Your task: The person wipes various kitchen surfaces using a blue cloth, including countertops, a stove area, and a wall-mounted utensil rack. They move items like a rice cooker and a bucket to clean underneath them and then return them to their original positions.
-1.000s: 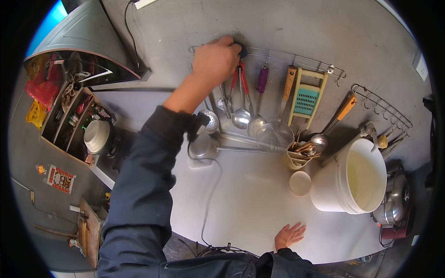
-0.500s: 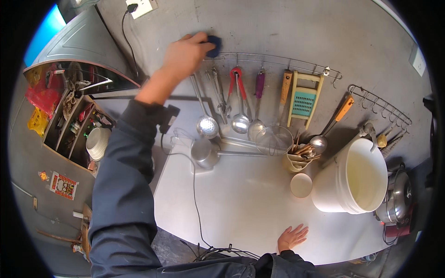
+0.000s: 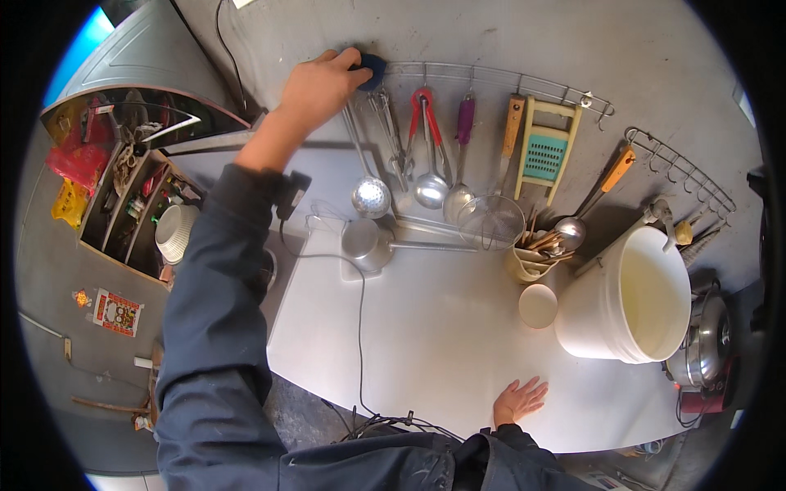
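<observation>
High on the grey wall, my left hand (image 3: 321, 92) is closed round a dark blue cloth or sponge pad (image 3: 373, 72). The pad is at the left end of the wire hook rail (image 3: 483, 72). Below it hang a skimmer (image 3: 371, 196), metal tongs (image 3: 388, 135), red-handled tongs (image 3: 431, 123), a purple-handled ladle (image 3: 464, 123), a wooden-handled tool (image 3: 512, 127) and a green grater (image 3: 545, 155). My right hand (image 3: 520, 401) lies with fingers spread on the white table (image 3: 426, 344), near its front edge.
A small pot (image 3: 366, 245), a utensil holder (image 3: 528, 266), a cup (image 3: 538, 307) and a white bucket (image 3: 626, 295) stand on the table. A black cable (image 3: 360, 327) crosses it. A steel pot (image 3: 709, 335) stands at far right, a shelf (image 3: 123, 209) at left.
The view has shifted, so the rail sits higher in the picture. My left hand with the blue pad has moved onto the rail's left end. My right hand stays on the table.
</observation>
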Motion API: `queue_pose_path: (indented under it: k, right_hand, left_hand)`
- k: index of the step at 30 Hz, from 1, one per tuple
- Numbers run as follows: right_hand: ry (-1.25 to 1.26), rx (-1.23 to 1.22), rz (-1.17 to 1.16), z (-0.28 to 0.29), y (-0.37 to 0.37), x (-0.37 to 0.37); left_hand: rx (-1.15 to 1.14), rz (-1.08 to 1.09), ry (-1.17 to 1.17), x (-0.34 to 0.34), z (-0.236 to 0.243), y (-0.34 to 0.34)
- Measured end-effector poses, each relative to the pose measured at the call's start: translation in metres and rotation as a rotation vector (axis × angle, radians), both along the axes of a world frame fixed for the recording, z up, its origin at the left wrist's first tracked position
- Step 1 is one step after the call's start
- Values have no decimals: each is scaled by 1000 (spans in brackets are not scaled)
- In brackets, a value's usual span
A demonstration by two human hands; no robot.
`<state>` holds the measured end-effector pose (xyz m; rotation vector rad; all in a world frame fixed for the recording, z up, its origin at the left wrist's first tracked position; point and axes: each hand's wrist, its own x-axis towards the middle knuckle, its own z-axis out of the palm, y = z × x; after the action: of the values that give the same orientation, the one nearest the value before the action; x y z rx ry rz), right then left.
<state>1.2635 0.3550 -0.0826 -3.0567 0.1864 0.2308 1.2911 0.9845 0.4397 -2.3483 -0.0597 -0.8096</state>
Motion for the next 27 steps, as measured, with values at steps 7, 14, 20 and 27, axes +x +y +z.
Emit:
queue_pose_path:
  k: [7, 14, 20, 27]
  right_hand:
    - [16, -30, -11, 0, 0, 3]
    - [-61, -43, 17, -9, -7, 4]
    - [-7, -21, 2, -6, 5, 1]
    - [-47, -70, -7, -21, -8, 1]
  left_hand:
    - [89, -51, 32, 6, -18, 14]
    - [-339, 36, -267, -38, 3, 45]
    - [-396, -38, -416, -40, -41, 81]
    - [-343, -64, -403, -29, -113, 79]
